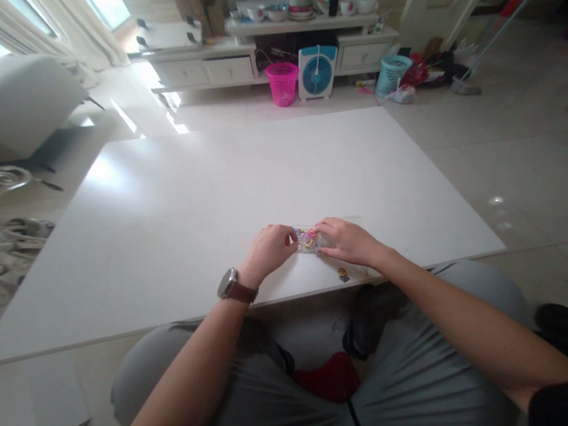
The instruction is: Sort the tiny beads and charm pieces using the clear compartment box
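Note:
A small clear packet of colourful pieces [308,239] lies on the white table [173,210] near its front edge. My left hand [269,248], with a watch on the wrist, is curled and pinches the packet's left end. My right hand [347,241] has its fingers bent onto the packet's right end. A small yellow sticker [343,274] lies on the table just under my right wrist. What exactly is inside the packet is too small to make out.
Beyond the table stand a pink basket [283,83], a blue-and-white fan [317,71] and a teal basket [392,73] in front of a low white cabinet [209,66]. A grey sofa [12,105] is at the left. My grey-trousered knees are below the table edge.

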The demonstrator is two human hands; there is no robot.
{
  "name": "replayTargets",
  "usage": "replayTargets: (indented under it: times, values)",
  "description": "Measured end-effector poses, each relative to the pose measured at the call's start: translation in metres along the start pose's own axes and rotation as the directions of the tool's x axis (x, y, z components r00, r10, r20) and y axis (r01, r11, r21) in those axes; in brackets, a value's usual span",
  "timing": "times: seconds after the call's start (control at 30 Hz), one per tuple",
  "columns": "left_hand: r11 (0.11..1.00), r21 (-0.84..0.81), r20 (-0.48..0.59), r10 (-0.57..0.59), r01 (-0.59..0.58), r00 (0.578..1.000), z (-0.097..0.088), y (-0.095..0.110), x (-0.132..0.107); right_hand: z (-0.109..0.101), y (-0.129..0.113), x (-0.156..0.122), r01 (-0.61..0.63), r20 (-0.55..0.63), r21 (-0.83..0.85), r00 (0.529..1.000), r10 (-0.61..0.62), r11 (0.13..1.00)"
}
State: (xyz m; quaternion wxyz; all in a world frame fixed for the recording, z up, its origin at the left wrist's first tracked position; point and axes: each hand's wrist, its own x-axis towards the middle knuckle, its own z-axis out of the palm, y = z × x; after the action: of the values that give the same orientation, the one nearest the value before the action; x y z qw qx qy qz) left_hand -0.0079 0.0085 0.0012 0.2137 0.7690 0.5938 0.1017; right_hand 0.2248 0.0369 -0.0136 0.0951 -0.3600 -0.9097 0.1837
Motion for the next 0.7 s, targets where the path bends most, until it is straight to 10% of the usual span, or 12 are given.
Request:
replayTargets:
  times: [0.7]
  values:
    - [0.973, 0.14, 0.045, -0.19, 0.182, 0.981, 0.014, 0.005, 0.014, 0.006, 0.0, 0.002, 0.038, -0.023, 0.028, 0.999, -0.038, 0.999]
